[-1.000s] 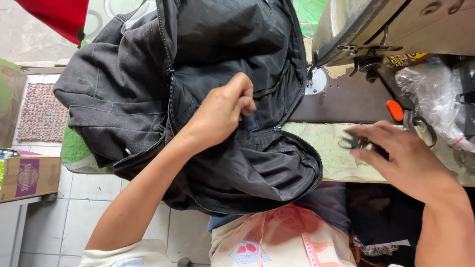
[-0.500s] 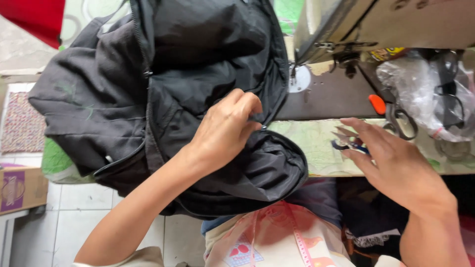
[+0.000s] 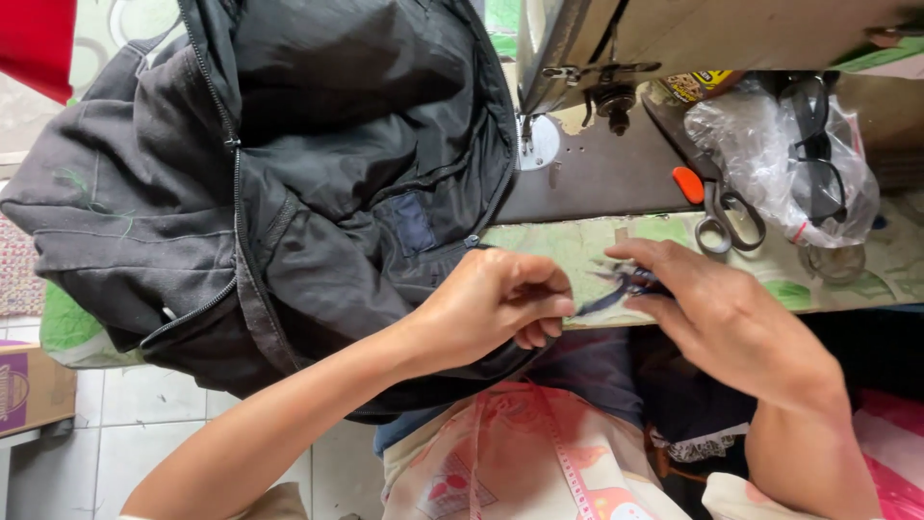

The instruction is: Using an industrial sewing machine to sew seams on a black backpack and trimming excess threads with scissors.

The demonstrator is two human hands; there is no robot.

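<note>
Hands (image 3: pixel 597 299) pinch small snips (image 3: pixel 630 282) beside black backpack (image 3: pixel 289 183).

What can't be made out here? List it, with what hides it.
- Small tool, head view: mostly covered by the right hand; kind unclear.
- Left hand fingers: curled under, grip hidden.
- Sewing machine: cut off by top edge.
- Black bag: lower part hidden behind the left arm.

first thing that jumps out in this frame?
The big black bag, unzipped and spread over the left half of the sewing table. Next, the two hands meeting at the table's front edge: the left hand pinches the bag's edge, the right hand holds a small thread snip. Behind them lie orange-handled scissors and a clear plastic bag.
</note>
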